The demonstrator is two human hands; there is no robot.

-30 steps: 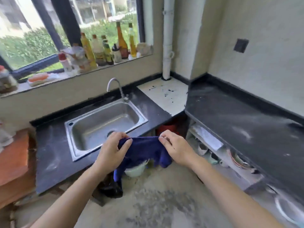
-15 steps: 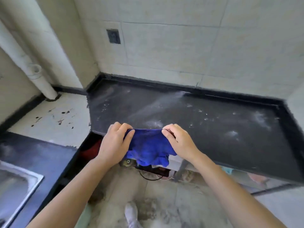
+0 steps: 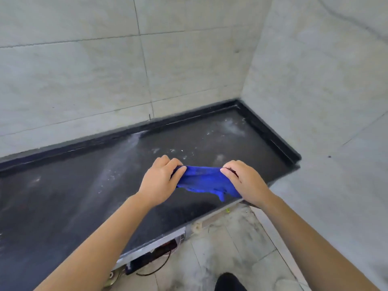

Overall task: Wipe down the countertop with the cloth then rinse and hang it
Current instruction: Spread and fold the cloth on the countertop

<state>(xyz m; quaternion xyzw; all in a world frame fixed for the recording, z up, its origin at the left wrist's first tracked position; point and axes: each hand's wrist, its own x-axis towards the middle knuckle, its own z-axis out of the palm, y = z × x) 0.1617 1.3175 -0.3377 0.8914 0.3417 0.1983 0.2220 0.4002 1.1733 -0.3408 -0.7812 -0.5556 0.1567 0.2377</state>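
A dusty black worktop (image 3: 84, 196) fills the frame's middle. At centre, the left hand (image 3: 159, 183) and right hand (image 3: 245, 181) pinch a blue cloth (image 3: 205, 181) stretched between them.

Both arms extended forward, left hand (image 3: 158, 183) and right hand (image 3: 245, 182) pinching the cloth (image 3: 205, 179).

Dark dusty tabletop (image 3: 84, 196) open across its width, tiled walls (image 3: 105, 70) closing back and right, raised black rim (image 3: 270, 131) along both.

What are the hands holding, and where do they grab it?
A blue cloth. The left hand pinches its left end, the right hand its right end, stretching it above the countertop.
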